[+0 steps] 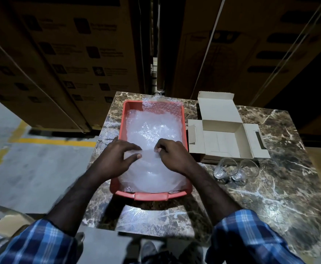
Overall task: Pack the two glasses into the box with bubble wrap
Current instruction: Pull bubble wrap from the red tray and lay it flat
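Note:
Clear bubble wrap (152,130) fills a red plastic tray (122,128) on the marble table (281,191). My left hand (116,155) lies on the wrap near the tray's left side, thumb and fingers pinching a sheet. My right hand (172,152) pinches the same sheet with curled fingers, close to the left hand. An open cardboard box (225,138) stands empty to the right of the tray, flaps spread. Two clear glasses (225,169) (244,172) stand side by side on the table just in front of the box, untouched.
Another sheet of bubble wrap (152,218) lies on the table in front of the tray. Tall stacked cartons (76,54) rise behind the table. The floor with yellow lines (57,141) lies to the left.

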Available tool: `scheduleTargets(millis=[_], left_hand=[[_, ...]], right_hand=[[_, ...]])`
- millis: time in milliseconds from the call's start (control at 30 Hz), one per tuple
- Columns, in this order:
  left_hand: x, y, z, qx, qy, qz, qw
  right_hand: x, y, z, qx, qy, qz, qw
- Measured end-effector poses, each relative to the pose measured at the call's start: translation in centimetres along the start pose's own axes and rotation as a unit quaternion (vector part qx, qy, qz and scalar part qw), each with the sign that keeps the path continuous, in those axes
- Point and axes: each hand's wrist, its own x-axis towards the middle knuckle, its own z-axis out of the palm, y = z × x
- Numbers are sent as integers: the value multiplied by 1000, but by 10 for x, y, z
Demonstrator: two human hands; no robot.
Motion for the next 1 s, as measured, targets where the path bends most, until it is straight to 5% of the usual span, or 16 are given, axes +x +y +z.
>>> scheduleTargets(millis=[133,300,500,733,1000], left_hand=[[5,-1,-4,-31,27,-35,999],[6,-1,-10,-75,-30,-61,995],[6,3,-1,-8,-53,-34,998],[7,9,13,8,-44,-26,999],[14,8,-4,-85,89,-60,991]], right_hand=[[4,-2,-10,110,17,45,993],[4,-1,-16,135,-20,85,987],[4,5,-11,206,-51,129,969],[0,4,-1,131,8,97,987],[-3,2,-10,33,34,1,999]])
